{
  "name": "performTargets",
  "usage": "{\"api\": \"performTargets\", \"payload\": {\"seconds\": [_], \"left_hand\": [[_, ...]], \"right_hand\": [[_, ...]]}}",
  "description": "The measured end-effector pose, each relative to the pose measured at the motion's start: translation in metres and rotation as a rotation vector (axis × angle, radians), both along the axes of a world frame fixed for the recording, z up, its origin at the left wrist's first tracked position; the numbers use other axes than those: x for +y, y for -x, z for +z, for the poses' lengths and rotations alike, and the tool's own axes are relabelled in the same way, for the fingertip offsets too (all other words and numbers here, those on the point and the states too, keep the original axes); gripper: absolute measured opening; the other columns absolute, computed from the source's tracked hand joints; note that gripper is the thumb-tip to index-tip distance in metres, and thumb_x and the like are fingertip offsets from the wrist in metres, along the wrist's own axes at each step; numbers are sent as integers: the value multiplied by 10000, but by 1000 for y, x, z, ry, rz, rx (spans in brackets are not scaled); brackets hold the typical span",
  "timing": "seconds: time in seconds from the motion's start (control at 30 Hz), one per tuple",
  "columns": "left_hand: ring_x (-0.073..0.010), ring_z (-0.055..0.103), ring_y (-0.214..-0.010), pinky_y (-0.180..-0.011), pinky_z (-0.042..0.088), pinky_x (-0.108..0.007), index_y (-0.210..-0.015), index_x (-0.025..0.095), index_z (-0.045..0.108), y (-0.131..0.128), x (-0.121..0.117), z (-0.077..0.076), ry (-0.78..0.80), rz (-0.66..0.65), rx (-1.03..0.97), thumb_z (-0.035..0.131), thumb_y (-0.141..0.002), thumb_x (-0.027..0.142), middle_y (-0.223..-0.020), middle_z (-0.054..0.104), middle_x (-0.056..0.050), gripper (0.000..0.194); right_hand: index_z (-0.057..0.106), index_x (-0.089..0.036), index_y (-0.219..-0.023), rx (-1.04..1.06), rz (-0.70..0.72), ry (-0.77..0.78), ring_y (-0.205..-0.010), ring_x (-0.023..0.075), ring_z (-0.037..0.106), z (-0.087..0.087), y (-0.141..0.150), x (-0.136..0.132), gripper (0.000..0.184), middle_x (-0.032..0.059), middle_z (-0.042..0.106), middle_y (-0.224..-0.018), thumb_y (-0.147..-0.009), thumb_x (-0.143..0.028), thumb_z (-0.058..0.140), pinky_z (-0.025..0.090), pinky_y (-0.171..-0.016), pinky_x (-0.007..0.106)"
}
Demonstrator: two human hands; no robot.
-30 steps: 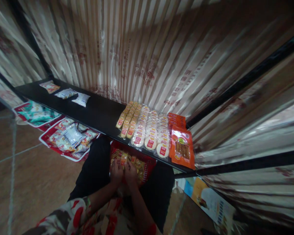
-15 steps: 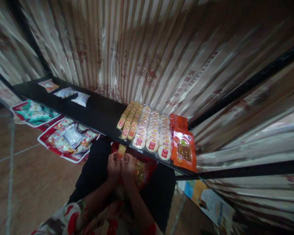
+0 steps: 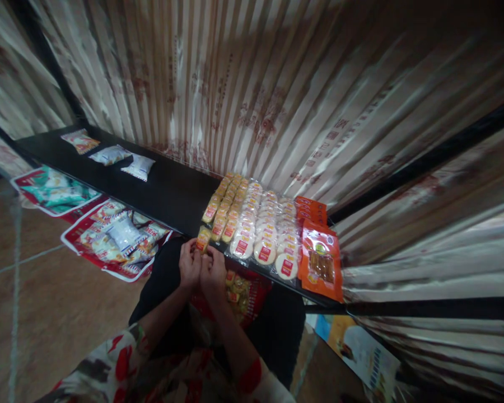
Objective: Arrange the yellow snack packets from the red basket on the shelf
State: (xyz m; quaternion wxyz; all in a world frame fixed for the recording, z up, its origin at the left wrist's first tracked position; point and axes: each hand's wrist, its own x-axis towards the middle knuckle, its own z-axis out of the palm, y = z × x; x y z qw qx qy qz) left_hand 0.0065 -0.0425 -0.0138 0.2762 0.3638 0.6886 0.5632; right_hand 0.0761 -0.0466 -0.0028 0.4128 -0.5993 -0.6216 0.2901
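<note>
Both of my hands pinch one small yellow wrapped snack (image 3: 203, 239) with a red label, at the front edge of the black shelf (image 3: 168, 204). My left hand (image 3: 190, 266) has its fingers closed on the left side, and my right hand (image 3: 213, 271) closes on the right. Just beyond, rows of matching yellow wrapped snacks (image 3: 223, 215) lie overlapped on the shelf. Beside them are rows of round white wrapped crackers (image 3: 264, 251). On my lap, partly behind my right arm, a red bag (image 3: 258, 296) holds more yellow snacks.
Orange snack packets (image 3: 321, 260) lie at the shelf's right end. Three small pillow packets (image 3: 138, 167) are at the left. Red bags of packets (image 3: 109, 235) sit below the shelf edge. A pleated curtain (image 3: 252, 101) hangs behind; a black pole (image 3: 428, 308) crosses at right.
My hands have moved forward and slightly left, carrying the yellow snack from over my lap to the shelf's front edge, near the yellow rows.
</note>
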Motion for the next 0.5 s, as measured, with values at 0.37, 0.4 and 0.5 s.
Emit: {"api": "performTargets", "payload": {"seconds": [0.37,0.4,0.5], "left_hand": [[-214,559,-1011,-949,436,-354,-1129,151,557,13,24,-5,-41,-11,117,474,-781,205,-1068,579,-104,363],[-216,558,-1019,-955,432,-355,-1138,156,555,14,26,-6,-46,-15,117,488,-775,208,-1076,579,-102,373],[-220,551,-1049,-975,418,-355,-1155,154,550,17,33,-9,-59,-33,122,514,-770,223,-1108,576,-107,393]], "right_hand": [[601,-144,-1019,32,1,-62,-950,214,580,-11,19,27,366,143,636,-1003,-884,-361,339,459,-904,392],[601,-139,-1023,33,-1,-56,-957,216,581,-11,21,29,378,145,636,-1010,-886,-367,333,457,-909,399],[590,-134,-1058,40,-17,-31,-969,218,588,-10,25,35,388,140,641,-1029,-889,-363,326,449,-926,415]]}}
